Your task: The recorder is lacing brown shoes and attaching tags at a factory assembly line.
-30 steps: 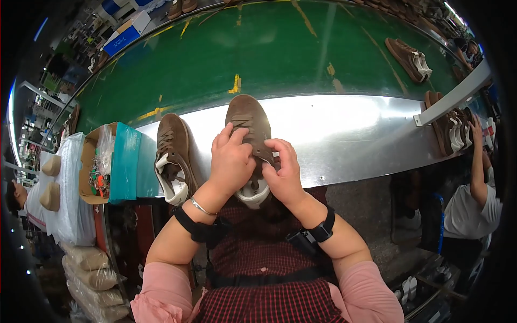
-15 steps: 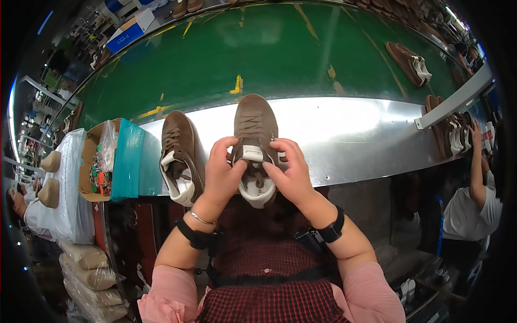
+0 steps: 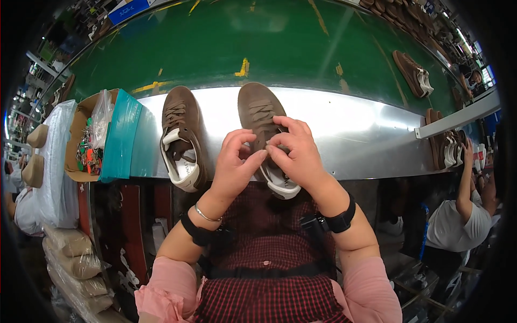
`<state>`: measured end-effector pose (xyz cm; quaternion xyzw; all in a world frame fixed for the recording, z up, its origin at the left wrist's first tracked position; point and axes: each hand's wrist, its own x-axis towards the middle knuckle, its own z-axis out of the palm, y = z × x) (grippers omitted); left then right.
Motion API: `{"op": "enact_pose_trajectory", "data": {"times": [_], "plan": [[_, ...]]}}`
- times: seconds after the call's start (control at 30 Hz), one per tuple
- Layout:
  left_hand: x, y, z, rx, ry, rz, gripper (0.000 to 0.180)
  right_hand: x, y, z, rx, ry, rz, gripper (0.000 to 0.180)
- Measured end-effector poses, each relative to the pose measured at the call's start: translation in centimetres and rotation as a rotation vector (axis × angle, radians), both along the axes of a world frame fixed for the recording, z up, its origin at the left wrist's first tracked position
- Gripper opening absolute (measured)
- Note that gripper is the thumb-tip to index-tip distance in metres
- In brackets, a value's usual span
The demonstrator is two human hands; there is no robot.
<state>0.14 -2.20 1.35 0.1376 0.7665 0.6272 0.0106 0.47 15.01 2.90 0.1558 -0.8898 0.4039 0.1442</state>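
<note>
A brown suede lace-up sneaker (image 3: 262,107) with a pale lining lies toe-away on the metal shelf before me, its heel slightly right. Over its tongue and lower lacing, my right hand (image 3: 297,148) has thumb and forefinger pinched together. What lies in that pinch is hidden. My left hand (image 3: 235,164) is close beside it, fingers curled, a gap showing between forefinger and thumb. Its thumb tip reaches the right hand's fingertips over the shoe opening. The matching sneaker (image 3: 182,126) stands to the left, untouched, its opening facing me.
The metal shelf (image 3: 355,134) runs along a green conveyor surface (image 3: 199,54). At left stand a teal-and-brown box (image 3: 119,134) of small coloured items and wrapped packages (image 3: 81,264). Another sneaker (image 3: 412,74) lies far right, near a grey metal bar (image 3: 458,118) and a co-worker's arm (image 3: 465,180).
The sneaker before me has turned, its heel shifting right. My hands have left the sides of its tongue and come together over it, covering the pale tongue label. The view has shifted slightly.
</note>
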Motion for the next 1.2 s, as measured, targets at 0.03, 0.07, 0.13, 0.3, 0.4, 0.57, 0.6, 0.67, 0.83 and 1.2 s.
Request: {"op": "enact_pose_trajectory", "data": {"times": [0.03, 0.07, 0.13, 0.3, 0.4, 0.57, 0.6, 0.67, 0.83, 1.2], "plan": [[0.1, -0.2, -0.4, 0.002, -0.001, -0.002, 0.029, 0.0, 0.0, 0.1, 0.056, -0.016, 0.009, 0.011], [0.4, -0.3, -1.1, 0.089, -0.005, 0.015, 0.029, -0.2, -0.2, 0.2, 0.087, 0.003, 0.035, 0.011], [0.6, -0.3, -1.9, 0.180, -0.010, 0.024, 0.029, -0.4, -1.1, 0.5, 0.124, 0.007, 0.011, 0.010], [0.8, 0.2, -2.3, 0.201, 0.054, 0.047, 0.029, -1.3, -1.8, 0.1, 0.230, 0.003, -0.064, 0.011], [0.6, 0.2, -2.5, 0.264, 0.052, 0.078, 0.026, -1.5, -1.9, 0.1, 0.269, -0.011, -0.054, 0.012], [0.5, 0.0, -2.3, 0.128, 0.102, 0.063, 0.027, -1.3, -1.9, -0.2, 0.431, 0.072, -0.036, 0.009], [0.4, 0.1, -2.2, 0.110, 0.090, 0.065, 0.026, -1.4, -1.9, -0.2, 0.429, 0.075, -0.038, 0.009], [0.4, 0.3, -1.8, 0.129, 0.073, 0.055, 0.026, -1.3, -1.7, -0.1, 0.430, 0.058, -0.029, 0.009], [0.8, 0.3, -0.8, 0.130, -0.015, 0.045, 0.034, 0.0, 0.5, 1.5, 0.246, 0.047, 0.120, 0.021], [-0.6, 1.4, -1.1, -0.399, 0.445, 0.174, 0.047, -0.8, 0.7, 0.5, 0.297, 0.248, 0.135, 0.030]]}}
